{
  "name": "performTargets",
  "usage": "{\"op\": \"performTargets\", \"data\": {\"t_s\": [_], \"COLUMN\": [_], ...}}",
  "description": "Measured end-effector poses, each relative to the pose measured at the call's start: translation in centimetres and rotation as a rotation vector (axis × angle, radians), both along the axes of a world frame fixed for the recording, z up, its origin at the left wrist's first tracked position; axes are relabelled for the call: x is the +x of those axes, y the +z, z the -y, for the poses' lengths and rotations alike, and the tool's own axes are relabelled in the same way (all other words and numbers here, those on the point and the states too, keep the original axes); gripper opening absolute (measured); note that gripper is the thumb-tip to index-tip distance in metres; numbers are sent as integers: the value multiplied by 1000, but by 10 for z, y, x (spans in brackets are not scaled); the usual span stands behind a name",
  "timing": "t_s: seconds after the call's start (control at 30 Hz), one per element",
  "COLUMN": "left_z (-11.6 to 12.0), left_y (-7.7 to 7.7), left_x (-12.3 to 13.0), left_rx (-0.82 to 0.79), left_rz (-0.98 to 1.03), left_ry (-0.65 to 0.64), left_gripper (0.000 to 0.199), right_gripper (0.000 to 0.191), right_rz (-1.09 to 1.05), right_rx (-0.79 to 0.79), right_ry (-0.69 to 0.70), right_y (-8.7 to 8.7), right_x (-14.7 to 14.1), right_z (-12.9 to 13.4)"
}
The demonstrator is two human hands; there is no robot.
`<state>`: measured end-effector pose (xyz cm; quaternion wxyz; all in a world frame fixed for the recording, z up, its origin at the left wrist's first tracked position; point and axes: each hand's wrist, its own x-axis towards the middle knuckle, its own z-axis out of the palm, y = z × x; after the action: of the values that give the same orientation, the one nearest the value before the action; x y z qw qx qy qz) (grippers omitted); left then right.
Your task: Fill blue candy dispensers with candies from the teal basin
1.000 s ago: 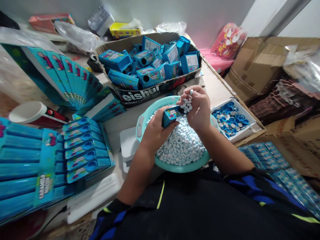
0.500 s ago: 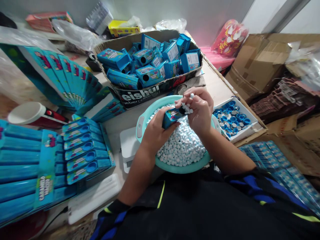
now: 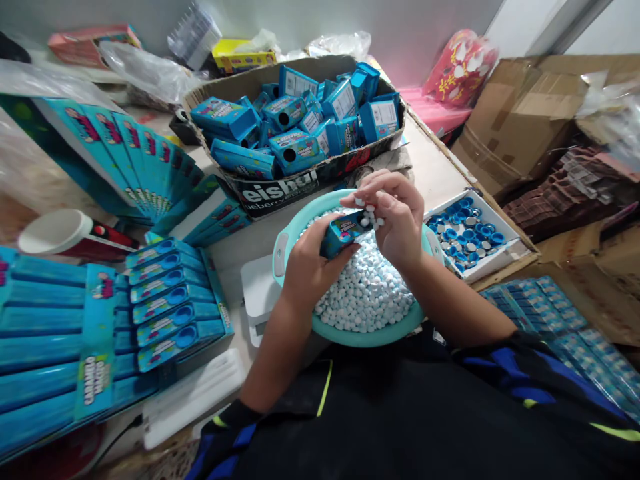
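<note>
My left hand (image 3: 313,267) is wrapped round a small blue candy box (image 3: 343,231), tilted with its dark opening toward my right hand. Several white candies (image 3: 371,219) lie in the curled fingers of my right hand (image 3: 397,217), right at that opening. Both hands are above a turquoise basin (image 3: 367,339) filled with small white and pale blue candies (image 3: 360,300). How many candies are inside the box cannot be seen.
Behind the basin stands a carton (image 3: 280,190) of blue candy boxes. A white tray (image 3: 510,250) to the right holds blue caps. On the left are display packs of blue boxes (image 3: 175,300), a paper cup (image 3: 55,233) and a white scale (image 3: 257,287).
The fingers of my right hand have shifted slightly over the box opening, with candies still in them. My left hand keeps its hold on the box. The view has moved a little.
</note>
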<state>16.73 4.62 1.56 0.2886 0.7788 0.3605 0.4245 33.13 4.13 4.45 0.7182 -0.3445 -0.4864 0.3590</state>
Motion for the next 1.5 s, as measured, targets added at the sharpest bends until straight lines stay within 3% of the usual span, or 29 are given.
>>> {"op": "performTargets", "data": {"t_s": [0.57, 0.93, 1.1, 1.5], "left_z": [-4, -4, -4, -5], "left_y": [-3, -5, -5, -6], "left_x": [-1, -1, -1, -2], "left_rx": [34, -20, -37, -63], "left_rz": [29, 73, 105, 119], "left_ry": [-18, -4, -16, -41], "left_gripper": [46, 44, 45, 44], "right_gripper": [41, 16, 13, 50], "right_rz": [46, 391, 440, 224], "right_rx": [-7, -80, -248, -325], "right_ry": [12, -340, -228, -19], "right_y": [9, -2, -10, -24], "right_x": [1, 23, 29, 26], "right_z": [9, 23, 19, 9]}}
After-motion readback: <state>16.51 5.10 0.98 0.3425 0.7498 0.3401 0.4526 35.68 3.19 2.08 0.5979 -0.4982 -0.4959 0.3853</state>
